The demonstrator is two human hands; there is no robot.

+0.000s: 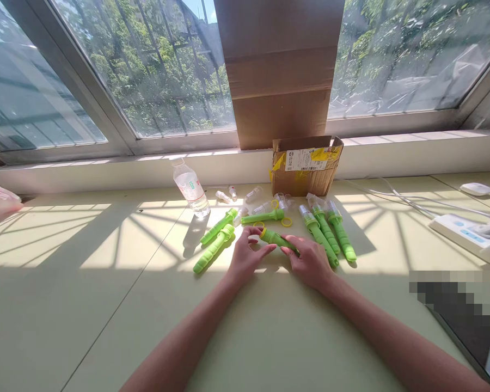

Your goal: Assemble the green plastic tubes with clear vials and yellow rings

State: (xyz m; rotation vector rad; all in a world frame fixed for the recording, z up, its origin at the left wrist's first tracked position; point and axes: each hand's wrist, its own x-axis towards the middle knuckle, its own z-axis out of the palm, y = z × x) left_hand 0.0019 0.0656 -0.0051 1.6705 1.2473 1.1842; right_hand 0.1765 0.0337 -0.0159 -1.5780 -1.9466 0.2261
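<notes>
My right hand (309,260) is wrapped round a green plastic handle (276,238) with a threaded end, which points to the left. At that end my left hand (247,251) curls its fingers and thumb about a yellow ring (263,232). Left of my hands lie two more green handles, a nearer one (213,250) and a farther one (218,227). Another green handle (263,216) lies crosswise behind, with a loose yellow ring (286,222) beside it. On the right, several green handles (342,235) carry clear caps (332,208).
Behind the handles are clear plastic caps (253,194) and small white parts (222,197). A water bottle (191,188) stands back left, an open cardboard box (304,174) at the back. A power strip (461,228) with cables and a white mouse (477,189) lie right.
</notes>
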